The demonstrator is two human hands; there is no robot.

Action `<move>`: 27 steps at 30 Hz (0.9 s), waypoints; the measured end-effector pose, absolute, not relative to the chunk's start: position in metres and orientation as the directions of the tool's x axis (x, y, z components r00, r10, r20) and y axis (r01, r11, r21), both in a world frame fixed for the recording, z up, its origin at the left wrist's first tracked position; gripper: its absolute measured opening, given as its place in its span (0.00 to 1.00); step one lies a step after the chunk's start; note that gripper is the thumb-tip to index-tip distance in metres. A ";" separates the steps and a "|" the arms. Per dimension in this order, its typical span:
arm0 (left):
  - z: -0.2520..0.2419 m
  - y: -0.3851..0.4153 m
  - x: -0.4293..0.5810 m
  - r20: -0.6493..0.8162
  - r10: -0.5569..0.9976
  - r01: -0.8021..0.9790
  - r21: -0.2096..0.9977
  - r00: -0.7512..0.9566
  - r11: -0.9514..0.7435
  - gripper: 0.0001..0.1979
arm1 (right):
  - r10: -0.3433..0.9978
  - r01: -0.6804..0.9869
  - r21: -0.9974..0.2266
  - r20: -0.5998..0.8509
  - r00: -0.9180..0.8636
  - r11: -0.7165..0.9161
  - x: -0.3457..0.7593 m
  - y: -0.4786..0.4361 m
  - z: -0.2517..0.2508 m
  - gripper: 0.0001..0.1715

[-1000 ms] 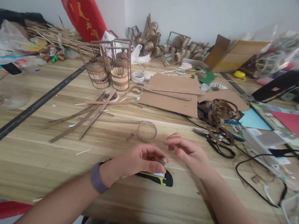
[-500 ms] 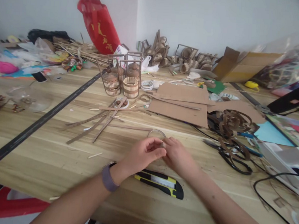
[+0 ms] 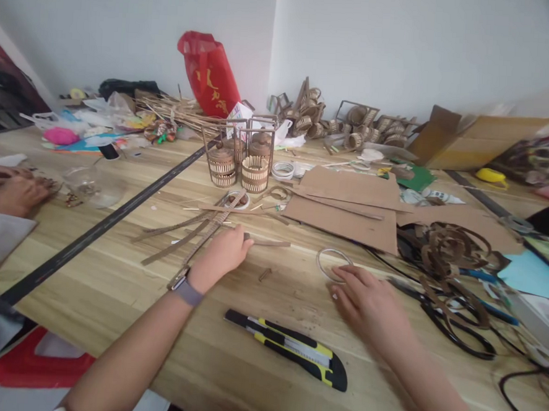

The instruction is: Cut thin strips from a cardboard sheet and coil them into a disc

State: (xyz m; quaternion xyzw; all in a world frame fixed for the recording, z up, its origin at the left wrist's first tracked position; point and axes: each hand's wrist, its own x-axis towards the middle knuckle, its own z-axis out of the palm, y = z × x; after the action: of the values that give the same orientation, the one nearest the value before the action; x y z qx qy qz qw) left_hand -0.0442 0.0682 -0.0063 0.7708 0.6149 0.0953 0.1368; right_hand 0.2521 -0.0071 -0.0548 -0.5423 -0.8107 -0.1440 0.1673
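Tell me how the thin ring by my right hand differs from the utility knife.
The ring is round and open; the utility knife is long and straight. The ring looks pale grey, whereas the utility knife is black and yellow. Your right hand overlaps the ring's near edge, while no hand touches the utility knife. Both show against the wooden tabletop.

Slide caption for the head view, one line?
Right hand at a thin ring, left hand by brown strips, a black-and-yellow cutter nearer the camera.

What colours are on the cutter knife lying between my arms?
The cutter knife is black and yellow, plus a silver-grey strip; see the head view.
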 end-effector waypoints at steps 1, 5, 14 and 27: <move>-0.008 0.072 -0.047 -0.025 0.972 0.924 0.317 0.232 -0.212 0.11 | 0.826 0.920 0.034 0.429 -0.366 0.391 0.250 -0.009 -0.054 0.19; -0.007 0.080 -0.052 -0.027 0.958 0.909 0.325 0.284 -0.260 0.09 | 0.793 0.892 -0.032 0.473 -0.384 0.451 0.243 -0.014 -0.048 0.18; 0.024 0.036 -0.016 0.042 0.897 0.561 0.767 0.439 -0.311 0.13 | 0.899 0.797 -0.476 0.397 -0.183 0.372 0.241 -0.016 -0.048 0.14; 0.009 -0.006 0.023 0.089 0.752 0.283 0.892 0.654 -0.352 0.16 | 0.836 0.433 -0.728 0.533 -0.129 0.531 0.237 -0.024 -0.024 0.12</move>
State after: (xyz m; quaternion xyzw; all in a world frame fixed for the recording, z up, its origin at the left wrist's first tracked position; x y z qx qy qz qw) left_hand 0.0227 -0.0058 0.0086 0.7824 0.3307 0.2527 0.4633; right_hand 0.2368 -0.0243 -0.0239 -0.4392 -0.7229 0.2045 0.4927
